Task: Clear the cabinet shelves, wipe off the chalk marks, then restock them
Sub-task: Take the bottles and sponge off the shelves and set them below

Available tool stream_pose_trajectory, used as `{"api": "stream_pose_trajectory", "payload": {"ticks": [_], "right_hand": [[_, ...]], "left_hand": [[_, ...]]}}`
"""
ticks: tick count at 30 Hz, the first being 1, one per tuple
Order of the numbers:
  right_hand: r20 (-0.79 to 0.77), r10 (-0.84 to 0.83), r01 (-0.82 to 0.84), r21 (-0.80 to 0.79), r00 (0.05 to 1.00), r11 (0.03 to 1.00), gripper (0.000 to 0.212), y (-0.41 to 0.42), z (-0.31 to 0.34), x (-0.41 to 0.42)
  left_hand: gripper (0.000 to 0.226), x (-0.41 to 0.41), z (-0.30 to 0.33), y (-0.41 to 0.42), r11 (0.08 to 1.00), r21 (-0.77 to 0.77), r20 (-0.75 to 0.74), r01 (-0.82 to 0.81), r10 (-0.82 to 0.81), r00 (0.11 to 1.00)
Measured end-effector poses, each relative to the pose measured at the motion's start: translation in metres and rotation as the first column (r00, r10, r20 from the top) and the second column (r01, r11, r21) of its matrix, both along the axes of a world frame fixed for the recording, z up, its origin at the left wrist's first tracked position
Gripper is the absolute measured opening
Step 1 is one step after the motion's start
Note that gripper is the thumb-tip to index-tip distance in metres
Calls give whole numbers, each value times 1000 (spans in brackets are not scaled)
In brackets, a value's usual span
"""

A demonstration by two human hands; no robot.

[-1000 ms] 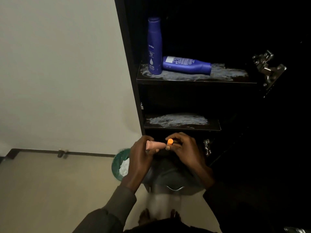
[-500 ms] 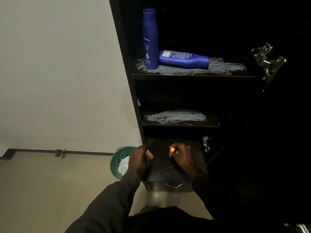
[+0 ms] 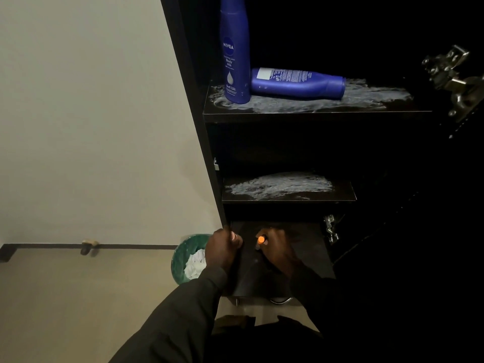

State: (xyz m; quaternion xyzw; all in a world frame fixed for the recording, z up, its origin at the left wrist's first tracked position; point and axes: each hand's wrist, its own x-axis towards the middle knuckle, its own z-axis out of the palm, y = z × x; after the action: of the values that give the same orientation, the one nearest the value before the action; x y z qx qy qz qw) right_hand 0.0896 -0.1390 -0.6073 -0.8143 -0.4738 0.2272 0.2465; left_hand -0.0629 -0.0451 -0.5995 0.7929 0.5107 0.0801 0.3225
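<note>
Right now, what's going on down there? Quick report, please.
Left hand grips a pinkish cap. Right hand holds an orange-tipped marker over the bottom shelf. Two blue bottles on the chalky top shelf.

Dim, sharp wide-angle view; cabinet (image 3: 314,153) interior lost in shadow.

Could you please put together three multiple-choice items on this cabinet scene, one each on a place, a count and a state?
1. Where is the green bin?
A. on the top shelf
B. on the floor left of the cabinet
C. inside the cabinet

2. How many blue bottles are on the top shelf?
A. one
B. two
C. four

3. How does the middle shelf look?
A. smeared with white chalk
B. wiped clean
C. stacked with bottles

Answers:
1 B: it stands on the floor beside the cabinet's left wall.
2 B: an upright bottle and a lying bottle.
3 A: white smears cover it and nothing stands there.
</note>
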Motion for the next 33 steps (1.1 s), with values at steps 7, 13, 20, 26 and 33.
{"api": "stream_pose_trajectory", "payload": {"ticks": [7,13,20,26,33], "right_hand": [[89,22,-23,14,996,1000,20,8,-30,-10],[161,80,-91,62,984,994,37,20,-59,-17],[277,26,-21,-20,960,1000,20,33,-95,-15],[356,27,-13,-42,934,999,27,37,-115,-12],[366,51,-54,-2,929,999,20,37,-111,-12]], "left_hand": [[37,-3,-12,1,996,91,-119,-27,38,992],[23,-4,-22,8,991,105,-46,89,-84,995],[14,-2,-31,12,978,106,70,179,-187,980],[35,4,-28,13,968,123,89,217,-229,969],[40,5,-24,15,982,43,91,184,-188,978]]}}
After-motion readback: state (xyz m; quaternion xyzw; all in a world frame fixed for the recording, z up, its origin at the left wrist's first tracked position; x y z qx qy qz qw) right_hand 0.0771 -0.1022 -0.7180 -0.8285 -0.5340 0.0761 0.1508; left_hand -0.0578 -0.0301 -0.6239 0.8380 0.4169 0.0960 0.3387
